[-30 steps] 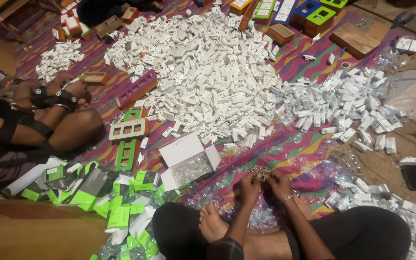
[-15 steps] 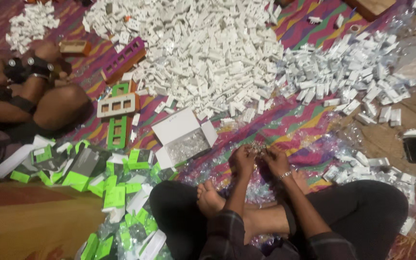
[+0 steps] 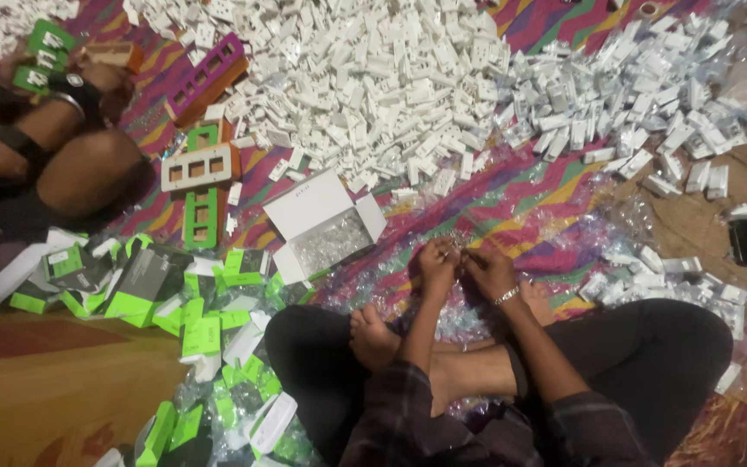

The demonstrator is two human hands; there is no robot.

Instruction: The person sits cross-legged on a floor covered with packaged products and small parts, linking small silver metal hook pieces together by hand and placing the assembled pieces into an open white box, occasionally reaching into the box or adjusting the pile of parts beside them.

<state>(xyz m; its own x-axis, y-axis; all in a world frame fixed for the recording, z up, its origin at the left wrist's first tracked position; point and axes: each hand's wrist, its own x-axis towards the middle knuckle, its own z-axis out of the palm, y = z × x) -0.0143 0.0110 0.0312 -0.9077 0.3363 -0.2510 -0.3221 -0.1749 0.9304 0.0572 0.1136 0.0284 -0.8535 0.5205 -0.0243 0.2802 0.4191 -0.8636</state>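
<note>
1 head view, looking steeply down, seemingly near floor.

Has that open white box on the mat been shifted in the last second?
No. The open white box keeps its place beside the green and orange frames and in front of the big white pile; only the camera view moved.

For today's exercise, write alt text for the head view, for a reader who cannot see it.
Seen from above, a cross-legged person's left hand and right hand meet over clear plastic wrappers on a striped mat. An open white box lies left of them, a heap of white plastic parts beyond, and green-and-white cartons beside the knee.
</note>
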